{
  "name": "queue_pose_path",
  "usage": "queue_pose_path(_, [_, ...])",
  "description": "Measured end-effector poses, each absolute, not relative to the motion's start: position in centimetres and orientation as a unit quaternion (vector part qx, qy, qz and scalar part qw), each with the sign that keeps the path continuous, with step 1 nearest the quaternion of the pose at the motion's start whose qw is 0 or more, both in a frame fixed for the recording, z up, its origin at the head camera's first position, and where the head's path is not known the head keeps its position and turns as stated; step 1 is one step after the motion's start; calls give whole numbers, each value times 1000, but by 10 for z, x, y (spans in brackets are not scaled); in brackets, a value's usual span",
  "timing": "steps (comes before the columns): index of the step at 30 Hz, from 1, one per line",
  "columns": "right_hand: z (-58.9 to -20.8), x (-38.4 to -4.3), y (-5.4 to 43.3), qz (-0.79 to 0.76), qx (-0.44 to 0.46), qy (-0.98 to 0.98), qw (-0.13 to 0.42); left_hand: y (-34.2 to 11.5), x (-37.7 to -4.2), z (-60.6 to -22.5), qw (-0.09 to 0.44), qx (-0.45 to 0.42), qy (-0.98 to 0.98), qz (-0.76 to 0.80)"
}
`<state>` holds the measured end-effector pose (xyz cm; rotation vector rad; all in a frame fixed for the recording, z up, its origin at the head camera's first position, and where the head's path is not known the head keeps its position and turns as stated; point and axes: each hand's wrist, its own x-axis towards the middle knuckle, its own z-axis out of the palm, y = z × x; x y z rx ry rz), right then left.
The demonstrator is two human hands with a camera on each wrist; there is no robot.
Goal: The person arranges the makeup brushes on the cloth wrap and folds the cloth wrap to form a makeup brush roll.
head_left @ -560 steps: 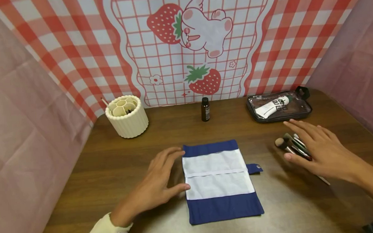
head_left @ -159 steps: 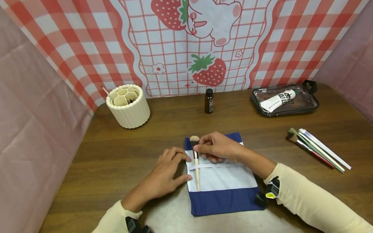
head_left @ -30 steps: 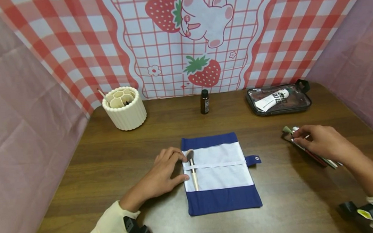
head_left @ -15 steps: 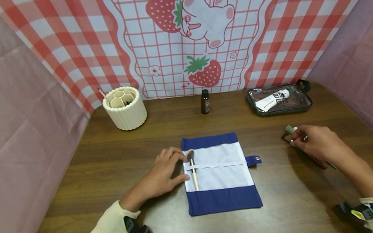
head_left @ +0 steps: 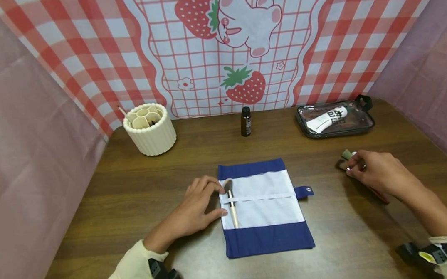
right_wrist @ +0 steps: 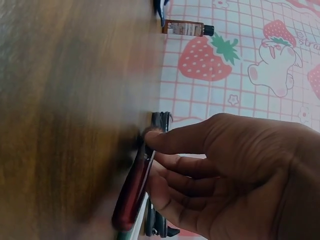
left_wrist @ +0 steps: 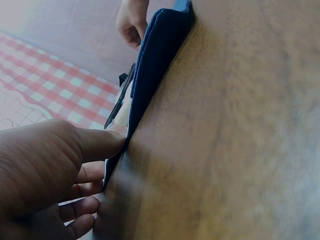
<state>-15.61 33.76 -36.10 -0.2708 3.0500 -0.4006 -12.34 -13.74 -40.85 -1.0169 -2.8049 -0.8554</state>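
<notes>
A navy and white fabric brush roll [head_left: 266, 214] lies unfolded on the table. Under its white strap on the left side sits a makeup brush [head_left: 233, 210] with a pale handle, bristles toward the back. My left hand [head_left: 189, 211] rests at the roll's left edge, fingers and thumb touching it. Over on the right, my right hand [head_left: 384, 174] pinches a red-handled makeup brush [right_wrist: 132, 192] near its bristle end, between thumb and fingers. A green-bristled brush [head_left: 346, 154] shows just behind those fingers; its handle is mostly hidden by the hand.
At the back left stands a cream ribbed organizer [head_left: 152, 136]. A small dark bottle [head_left: 246, 124] is at the back middle. A clear pouch with black trim [head_left: 352, 127] holds a white tube [head_left: 325, 120]. The roll's snap tab [head_left: 303, 191] sticks out to the right.
Over the longer span, the pale-handled brush went from the right-hand pile into the roll's strap. In the last second, my right hand gripped the red-handled brush and shifted slightly left; my left hand stayed put.
</notes>
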Motion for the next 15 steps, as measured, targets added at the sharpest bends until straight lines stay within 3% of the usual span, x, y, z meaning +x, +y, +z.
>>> queue_pose_path(15, [-349,-157,337,-158,-114,981,4,-137,-124,-409,20,-328,-904,-274])
